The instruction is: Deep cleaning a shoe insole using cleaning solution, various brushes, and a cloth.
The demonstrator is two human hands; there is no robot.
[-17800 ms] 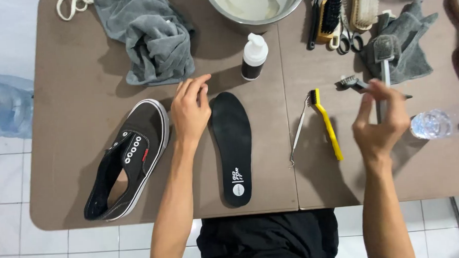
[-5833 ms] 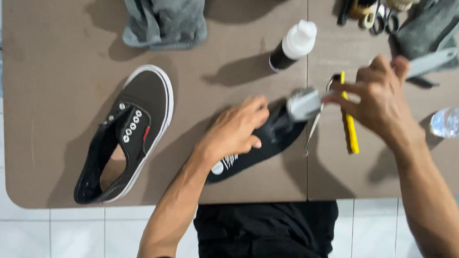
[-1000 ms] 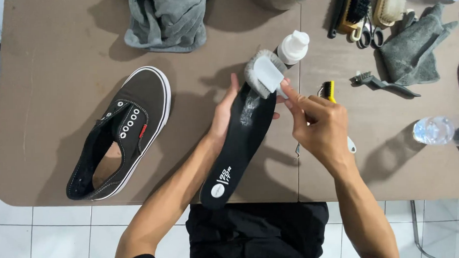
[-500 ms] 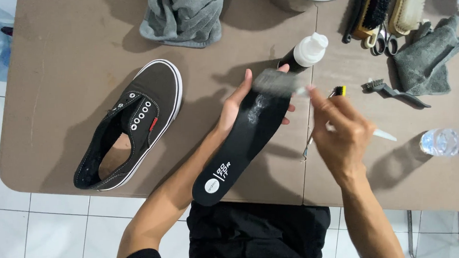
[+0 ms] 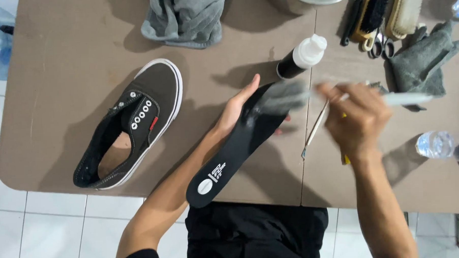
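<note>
Insole [image 5: 240, 144] gripped in left hand [image 5: 236, 106], long axis toe-up-right; right hand [image 5: 356, 117] clenched on blurred brush [image 5: 289, 94], at its toe

Bare table [image 5: 59, 74] lies open left of the shoe [image 5: 130, 125], while the bottle [image 5: 301, 58], brushes [image 5: 388, 9] and cloth [image 5: 422, 53] crowd the far right.

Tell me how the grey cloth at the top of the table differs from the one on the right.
The grey cloth at the top is bunched into a tall heap with nothing on it; the grey cloth on the right lies flatter, spread out beside the brushes, and looks darker. Both are grey, crumpled, and untouched by either hand.
</note>
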